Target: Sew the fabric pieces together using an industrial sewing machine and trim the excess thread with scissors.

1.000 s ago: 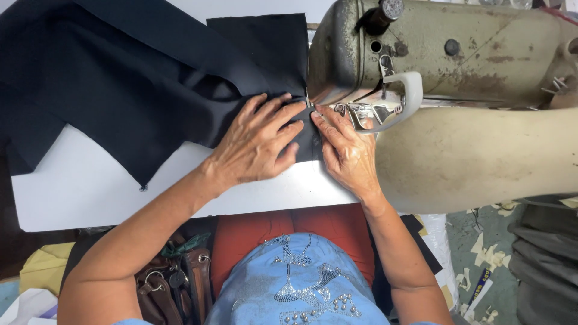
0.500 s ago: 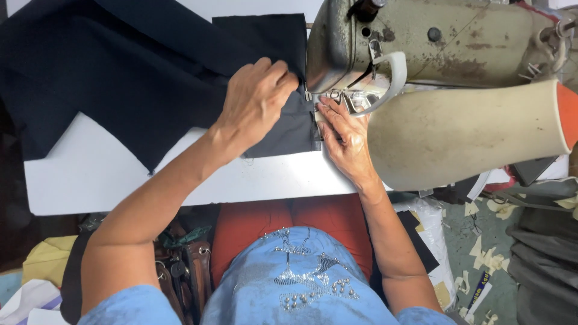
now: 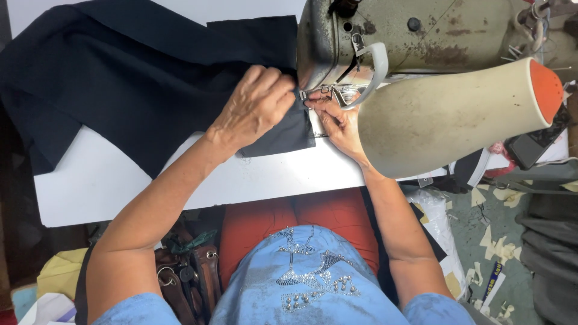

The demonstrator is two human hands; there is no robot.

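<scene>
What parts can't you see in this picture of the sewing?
- Head view: the needle is hidden behind the sewing machine head and its grey guard.
- The right hand fingertips are tucked under the machine, so their grip is unclear.
- The cloth under the left hand is covered by that hand; the dark fabric runs off the left edge.
- The machine's top is cut off by the upper edge.
- The white table hides the lap beneath.

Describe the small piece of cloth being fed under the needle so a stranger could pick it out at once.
Find the worn grey-green sewing machine on the white table. At its needle end, the left hand presses a small dark cloth piece, with the right hand beside it. Unlike the large dark fabric spread leftward, it is a short flap ending near the table's front edge.
</scene>
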